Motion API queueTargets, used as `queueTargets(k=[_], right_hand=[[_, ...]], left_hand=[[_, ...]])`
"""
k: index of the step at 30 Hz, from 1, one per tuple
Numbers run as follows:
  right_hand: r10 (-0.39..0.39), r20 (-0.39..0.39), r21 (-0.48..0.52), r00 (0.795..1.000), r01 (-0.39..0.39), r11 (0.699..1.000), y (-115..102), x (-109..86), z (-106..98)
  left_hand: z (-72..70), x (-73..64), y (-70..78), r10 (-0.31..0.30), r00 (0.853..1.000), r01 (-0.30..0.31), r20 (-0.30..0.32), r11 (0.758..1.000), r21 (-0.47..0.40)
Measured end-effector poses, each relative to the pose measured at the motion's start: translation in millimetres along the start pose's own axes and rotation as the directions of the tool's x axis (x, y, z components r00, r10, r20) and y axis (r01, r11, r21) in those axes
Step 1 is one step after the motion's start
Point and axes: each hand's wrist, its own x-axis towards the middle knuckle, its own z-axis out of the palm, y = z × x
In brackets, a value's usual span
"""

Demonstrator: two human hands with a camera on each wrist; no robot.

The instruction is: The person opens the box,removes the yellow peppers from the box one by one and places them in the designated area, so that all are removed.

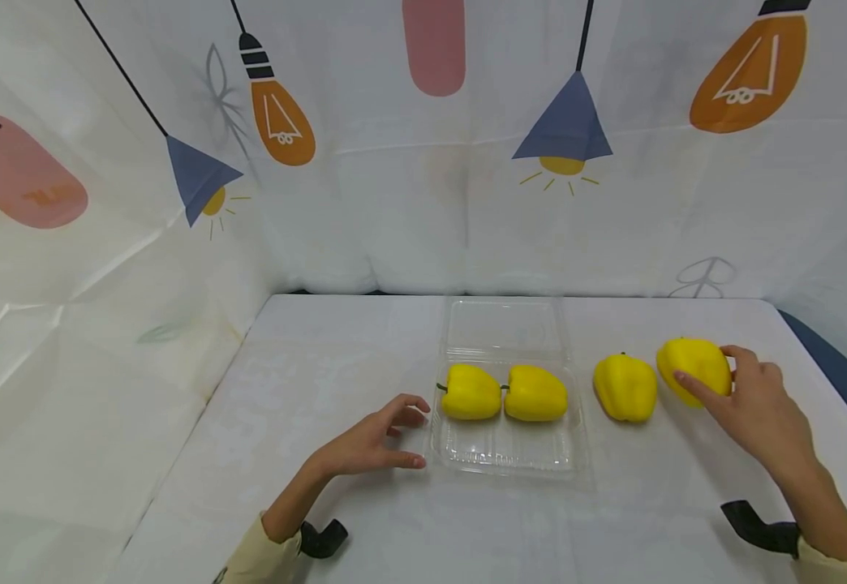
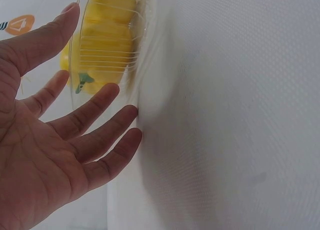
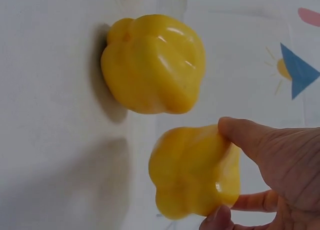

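My right hand (image 1: 767,410) grips a yellow bell pepper (image 1: 690,365) between thumb and fingers at the right of the table. In the right wrist view this held pepper (image 3: 192,172) is raised off the surface, its shadow falling to the left. Beside it another yellow bell pepper (image 1: 625,388) stands on the table. Two more peppers (image 1: 470,392) lie on their sides in the clear plastic clamshell box (image 1: 504,450), stems toward the left. At the box's left edge my left hand (image 1: 376,442) is held with fingers spread and slightly bent, nothing in its grasp.
The clamshell's clear lid (image 1: 504,326) lies folded back behind its base. A white table (image 1: 321,349) carries everything, with a printed white curtain (image 1: 409,211) hanging behind it. Black wrist straps (image 1: 759,527) stick out from both wrists.
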Motion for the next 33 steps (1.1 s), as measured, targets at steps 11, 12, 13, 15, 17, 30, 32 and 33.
queueTargets(k=[11,12,13,15,17,30,32,33], right_hand=[[0.04,0.077,-0.008,0.996,-0.039,0.999,10,0.6,9],[0.047,0.088,-0.007,0.995,-0.046,0.999,11,0.6,10],[0.053,0.097,-0.008,0.994,-0.052,0.999,11,0.5,10],[0.06,0.108,-0.011,0.992,-0.06,0.998,12,0.3,11],[0.063,0.111,-0.012,0.992,-0.062,0.998,13,0.3,12],[0.054,0.12,-0.051,0.991,-0.048,0.998,12,-3.0,4],[0.057,0.116,-0.059,0.992,-0.05,0.997,11,-3.4,3],[0.062,0.114,-0.063,0.992,-0.055,0.997,11,-3.4,3]], left_hand=[[-0.6,1.5,-0.7,-0.004,1.0,0.004,-0.003,1.0,0.006],[-0.5,1.5,-0.7,-0.005,1.0,0.005,-0.003,1.0,0.006],[-0.4,1.4,-0.7,-0.006,1.0,0.006,-0.002,1.0,0.004],[-0.1,1.5,-1.0,-0.008,1.0,0.008,-0.002,1.0,0.001],[-0.1,1.5,-1.5,-0.007,1.0,0.007,-0.002,1.0,-0.001],[0.1,0.5,0.1,-0.012,1.0,0.012,-0.003,1.0,-0.007],[0.0,0.4,0.1,-0.008,1.0,0.008,-0.004,1.0,-0.007],[0.1,0.3,0.0,-0.006,1.0,0.006,-0.004,1.0,-0.007]])
